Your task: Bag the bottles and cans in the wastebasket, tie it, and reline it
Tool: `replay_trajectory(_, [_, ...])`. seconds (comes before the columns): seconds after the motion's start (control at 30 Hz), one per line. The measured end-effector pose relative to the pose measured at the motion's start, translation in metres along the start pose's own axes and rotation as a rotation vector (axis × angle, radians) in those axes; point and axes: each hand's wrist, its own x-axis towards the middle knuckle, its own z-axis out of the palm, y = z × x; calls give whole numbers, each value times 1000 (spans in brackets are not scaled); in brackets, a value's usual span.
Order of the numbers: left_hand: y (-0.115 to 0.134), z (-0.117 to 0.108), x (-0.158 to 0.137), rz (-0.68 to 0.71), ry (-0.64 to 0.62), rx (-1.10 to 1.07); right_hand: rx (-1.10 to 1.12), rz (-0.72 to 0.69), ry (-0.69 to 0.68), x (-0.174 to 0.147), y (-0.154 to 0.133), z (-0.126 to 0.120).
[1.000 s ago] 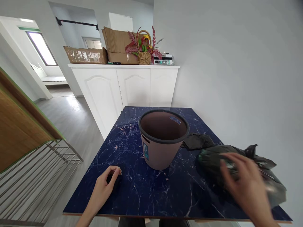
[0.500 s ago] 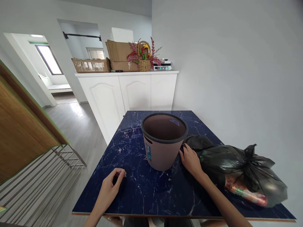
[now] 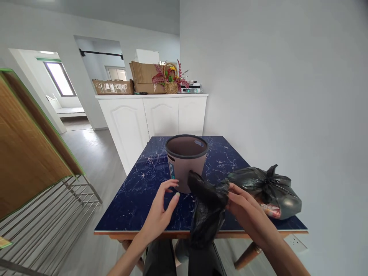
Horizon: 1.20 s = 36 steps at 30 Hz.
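My right hand grips a crumpled black plastic bag, which hangs down over the table's front edge. My left hand has its thumb and fingers apart with nothing between them, just left of the bag and in front of the bin. A pinkish-brown trash bin with a dark rim stands upright on the blue marbled table. To the right of my right hand, a knotted, filled black bag lies on the table, a red package showing through it.
Behind the table stands a white cabinet bearing cardboard boxes and a flower basket. A metal rack with a wooden board is at the left. A wall borders the right side.
My right hand has picked up the loose black bag from beside the bin and brought it toward me. My left hand has moved right and its fingers have spread. The camera view has shifted.
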Motion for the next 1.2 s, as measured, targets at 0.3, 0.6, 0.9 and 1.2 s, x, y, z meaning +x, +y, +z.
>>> replay_trajectory(0.3, [50, -14, 2, 131, -100, 169, 64, -22, -110, 0, 3, 16])
replay_trajectory(0.6, [56, -54, 0, 274, 208, 246, -162, -113, -32, -10, 21, 10])
replay_trajectory(0.9, [65, -82, -9, 225, 362, 296, -704, -369, -31, -75, 34, 4])
replay_trajectory(1.2, [76, -86, -11, 201, 157, 174, -727, -649, -136, -55, -23, 36])
